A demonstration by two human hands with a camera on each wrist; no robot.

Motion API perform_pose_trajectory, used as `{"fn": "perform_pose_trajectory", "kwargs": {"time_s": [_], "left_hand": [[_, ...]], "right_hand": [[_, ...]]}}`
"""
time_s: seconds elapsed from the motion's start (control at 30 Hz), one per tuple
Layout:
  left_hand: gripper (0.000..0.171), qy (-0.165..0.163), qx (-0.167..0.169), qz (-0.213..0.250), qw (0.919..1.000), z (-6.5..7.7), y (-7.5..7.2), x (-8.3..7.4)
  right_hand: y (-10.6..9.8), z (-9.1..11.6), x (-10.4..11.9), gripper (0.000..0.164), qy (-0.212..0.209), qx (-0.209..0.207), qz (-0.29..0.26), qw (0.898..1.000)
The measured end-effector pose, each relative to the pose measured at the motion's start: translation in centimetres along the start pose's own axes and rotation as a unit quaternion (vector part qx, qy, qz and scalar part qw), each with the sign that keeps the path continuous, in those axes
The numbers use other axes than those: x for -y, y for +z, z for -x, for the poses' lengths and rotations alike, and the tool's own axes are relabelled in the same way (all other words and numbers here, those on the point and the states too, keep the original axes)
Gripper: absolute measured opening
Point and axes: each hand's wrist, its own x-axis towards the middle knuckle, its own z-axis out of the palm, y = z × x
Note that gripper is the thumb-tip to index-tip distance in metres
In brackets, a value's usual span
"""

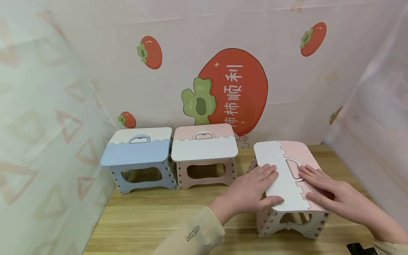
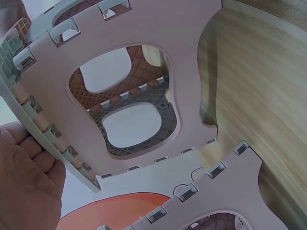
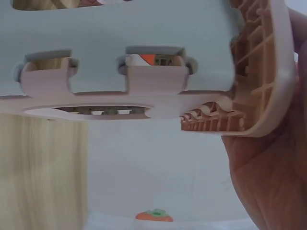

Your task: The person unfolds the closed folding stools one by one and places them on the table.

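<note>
Near stool (image 1: 288,177) white-pink; middle stool (image 1: 204,148) pink-white; left stool (image 1: 137,150) white-blue.

Person's two bare hands, no gloves, rings or watch seen. Left hand (image 1: 251,191) comes out of a beige long sleeve (image 1: 194,233) w/ ribbed cuff and dark "Let's Slim" lettering near the cuff. Right hand (image 1: 331,194): only a bit of matching beige sleeve at the frame edge.

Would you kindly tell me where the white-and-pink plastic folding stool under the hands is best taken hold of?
Probably by the oval handle cutout in the white-and-pink plastic folding stool's seat seam, coming from above: it faces upward, between the left hand and right hand.
</note>
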Motion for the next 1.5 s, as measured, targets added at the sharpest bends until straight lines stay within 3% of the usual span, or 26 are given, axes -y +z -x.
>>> {"fn": "perform_pose_trajectory", "kwargs": {"time_s": [0.17, 0.33, 0.5, 0.63, 0.8, 0.93, 1.17, 1.5], "left_hand": [[0.080, 0.003, 0.001, -0.010, 0.9999, 0.1, -0.1, 0.0], [0.077, 0.015, 0.010, -0.004, 0.9998, -0.1, -0.4, 0.6], [0.072, 0.021, 0.005, 0.040, 0.9990, -0.3, -0.7, 1.8], [0.068, 0.016, -0.005, 0.093, 0.9955, -0.6, -0.8, 2.5], [0.067, -0.005, -0.003, 0.129, 0.9916, -1.4, -1.0, 3.2], [0.068, -0.015, 0.007, 0.145, 0.9894, -2.0, -1.2, 3.6], [0.065, -0.007, 0.017, 0.147, 0.9890, -3.1, -1.4, 4.1], [0.062, 0.001, 0.019, 0.131, 0.9912, -4.2, -1.3, 4.7]], "right_hand": [[0.1, -0.1, 0.1, 0.067, -0.028, -0.009, 0.006, 1.000], [0.3, 0.0, 0.0, 0.069, -0.026, -0.017, 0.007, 0.999], [0.4, 0.0, -0.1, 0.071, -0.045, -0.030, 0.016, 0.998], [0.4, 0.0, 0.2, 0.070, -0.090, -0.045, 0.022, 0.995], [0.7, -0.6, 1.0, 0.042, -0.200, -0.090, 0.003, 0.976], [1.2, -1.1, 2.4, 0.049, -0.260, -0.114, -0.003, 0.959], [2.0, -1.5, 4.3, 0.049, -0.289, -0.104, 0.025, 0.951], [3.6, -1.7, 5.3, 0.049, -0.318, -0.100, 0.056, 0.941]]}}
